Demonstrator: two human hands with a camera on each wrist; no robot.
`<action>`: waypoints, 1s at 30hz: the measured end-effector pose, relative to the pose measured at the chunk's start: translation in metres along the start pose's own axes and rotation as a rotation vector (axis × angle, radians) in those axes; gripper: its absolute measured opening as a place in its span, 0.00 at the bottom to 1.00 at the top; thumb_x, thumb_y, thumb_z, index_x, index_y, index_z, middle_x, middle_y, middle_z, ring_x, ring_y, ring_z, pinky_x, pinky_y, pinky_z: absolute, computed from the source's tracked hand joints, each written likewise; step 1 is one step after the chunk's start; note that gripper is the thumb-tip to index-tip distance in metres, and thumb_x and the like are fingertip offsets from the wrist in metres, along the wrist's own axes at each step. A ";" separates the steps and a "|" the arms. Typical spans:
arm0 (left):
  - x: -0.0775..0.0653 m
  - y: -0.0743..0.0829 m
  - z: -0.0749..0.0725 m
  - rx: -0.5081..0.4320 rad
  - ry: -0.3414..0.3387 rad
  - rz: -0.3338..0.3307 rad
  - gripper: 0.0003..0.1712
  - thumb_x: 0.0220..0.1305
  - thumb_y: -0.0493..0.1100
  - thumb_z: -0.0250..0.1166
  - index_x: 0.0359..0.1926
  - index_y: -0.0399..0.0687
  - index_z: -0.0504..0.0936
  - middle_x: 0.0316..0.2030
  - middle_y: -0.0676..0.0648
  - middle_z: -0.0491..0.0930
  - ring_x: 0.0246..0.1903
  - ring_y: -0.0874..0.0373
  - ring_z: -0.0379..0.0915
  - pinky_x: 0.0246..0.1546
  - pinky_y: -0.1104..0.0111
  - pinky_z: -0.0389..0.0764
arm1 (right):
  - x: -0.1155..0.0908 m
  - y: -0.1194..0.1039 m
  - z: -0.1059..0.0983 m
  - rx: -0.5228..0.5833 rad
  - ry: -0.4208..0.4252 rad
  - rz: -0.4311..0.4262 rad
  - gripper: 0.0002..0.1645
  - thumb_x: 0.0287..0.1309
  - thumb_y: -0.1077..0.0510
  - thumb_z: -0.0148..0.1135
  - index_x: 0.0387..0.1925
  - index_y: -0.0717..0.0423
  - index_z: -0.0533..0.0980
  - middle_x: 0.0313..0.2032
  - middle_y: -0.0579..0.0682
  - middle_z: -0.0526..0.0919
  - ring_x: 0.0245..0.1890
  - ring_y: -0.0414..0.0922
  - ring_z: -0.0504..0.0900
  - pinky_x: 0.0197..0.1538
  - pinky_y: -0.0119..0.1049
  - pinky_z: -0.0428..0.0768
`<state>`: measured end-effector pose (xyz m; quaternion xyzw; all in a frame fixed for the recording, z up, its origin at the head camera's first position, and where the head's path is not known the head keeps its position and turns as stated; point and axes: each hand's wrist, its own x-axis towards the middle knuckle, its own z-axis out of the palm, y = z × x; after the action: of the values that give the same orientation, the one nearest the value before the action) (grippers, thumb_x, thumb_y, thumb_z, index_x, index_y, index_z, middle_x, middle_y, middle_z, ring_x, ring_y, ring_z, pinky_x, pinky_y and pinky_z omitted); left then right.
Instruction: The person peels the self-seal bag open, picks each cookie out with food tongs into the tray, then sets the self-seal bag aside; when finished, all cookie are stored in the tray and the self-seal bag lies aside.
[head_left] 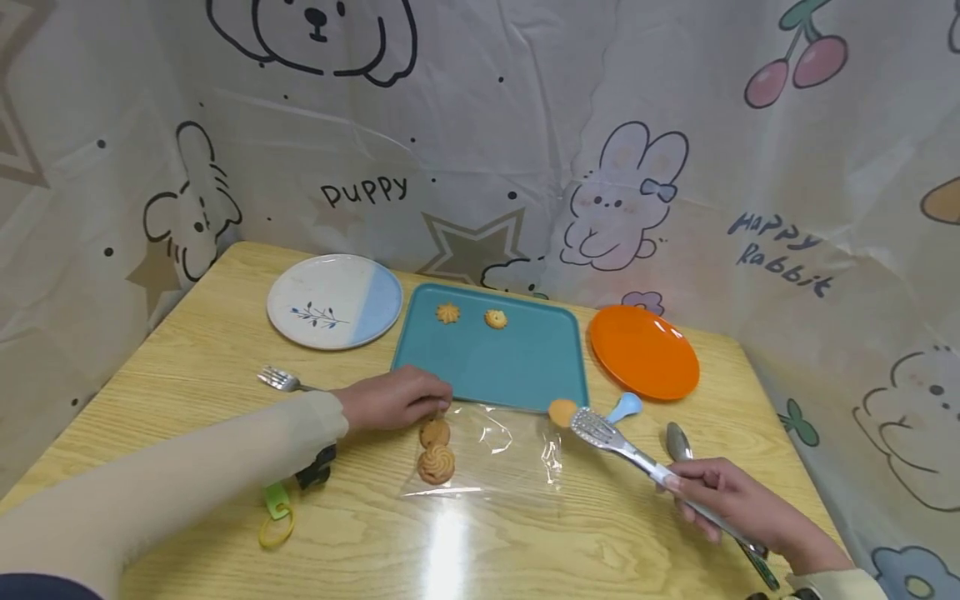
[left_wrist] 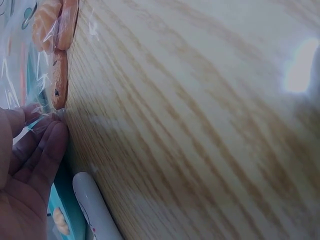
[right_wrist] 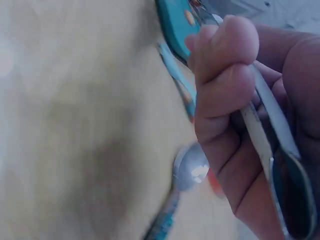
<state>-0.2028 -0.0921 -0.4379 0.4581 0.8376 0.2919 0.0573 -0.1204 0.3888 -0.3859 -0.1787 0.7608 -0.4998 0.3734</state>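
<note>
My left hand (head_left: pixel 397 398) pinches the top corner of a clear plastic bag (head_left: pixel 502 467) between thumb and fingers. Inside the bag's left side lie several cookies; a swirled cookie (head_left: pixel 437 464) is nearest me. In my right hand (head_left: pixel 738 504) I hold metal tongs (head_left: pixel 637 457), their perforated head pointing left over the tray's front right corner. The tongs' head partly covers a smooth orange round piece (head_left: pixel 562 412) whose kind I cannot tell. On the teal tray (head_left: pixel 487 367), behind the bag, rest a star-shaped cookie (head_left: pixel 447 313) and another small cookie (head_left: pixel 496 319).
A white and blue plate (head_left: pixel 322 302) stands at the back left, an orange plate (head_left: pixel 645 352) at the right. A fork (head_left: pixel 279 379) lies left of the tray. A light blue spoon (head_left: pixel 626 406) and a metal spoon (head_left: pixel 678 442) lie near the tongs. A green tag (head_left: pixel 277 500) with a yellow ring lies front left.
</note>
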 end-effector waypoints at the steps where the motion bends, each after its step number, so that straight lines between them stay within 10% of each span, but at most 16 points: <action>1: 0.000 0.000 0.000 0.002 0.001 0.003 0.12 0.73 0.42 0.53 0.29 0.49 0.74 0.23 0.58 0.68 0.26 0.67 0.63 0.34 0.73 0.69 | -0.002 -0.001 -0.004 -0.015 0.031 0.008 0.22 0.76 0.58 0.39 0.50 0.78 0.67 0.23 0.53 0.74 0.17 0.60 0.63 0.21 0.38 0.78; 13: -0.001 -0.001 0.000 0.009 -0.017 -0.035 0.12 0.74 0.44 0.52 0.31 0.50 0.75 0.24 0.59 0.68 0.27 0.67 0.64 0.34 0.73 0.69 | 0.070 -0.033 -0.021 -0.478 0.449 0.005 0.21 0.71 0.47 0.51 0.39 0.64 0.75 0.20 0.55 0.75 0.14 0.46 0.72 0.20 0.37 0.75; 19: 0.001 -0.001 0.002 0.011 -0.004 -0.016 0.12 0.74 0.43 0.53 0.30 0.50 0.75 0.24 0.58 0.69 0.27 0.67 0.63 0.34 0.73 0.69 | 0.111 -0.045 -0.017 -1.019 0.639 -0.026 0.18 0.70 0.46 0.52 0.31 0.55 0.73 0.19 0.47 0.69 0.18 0.41 0.68 0.23 0.31 0.66; 24: 0.001 0.000 0.002 0.001 0.002 -0.009 0.12 0.73 0.42 0.53 0.30 0.49 0.75 0.23 0.57 0.69 0.26 0.67 0.63 0.34 0.73 0.69 | 0.127 -0.045 -0.011 -1.360 0.701 -0.037 0.14 0.68 0.51 0.57 0.31 0.56 0.69 0.17 0.47 0.67 0.14 0.42 0.64 0.18 0.31 0.61; 30: -0.002 0.002 -0.001 -0.003 -0.001 -0.018 0.12 0.73 0.41 0.53 0.29 0.49 0.74 0.23 0.57 0.68 0.26 0.67 0.62 0.34 0.74 0.68 | 0.132 -0.042 -0.006 -1.428 0.719 -0.046 0.14 0.65 0.51 0.60 0.36 0.57 0.69 0.20 0.50 0.70 0.13 0.43 0.65 0.15 0.31 0.62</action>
<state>-0.2002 -0.0928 -0.4365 0.4507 0.8412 0.2924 0.0607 -0.2159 0.2890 -0.3980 -0.2181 0.9669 0.0734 -0.1099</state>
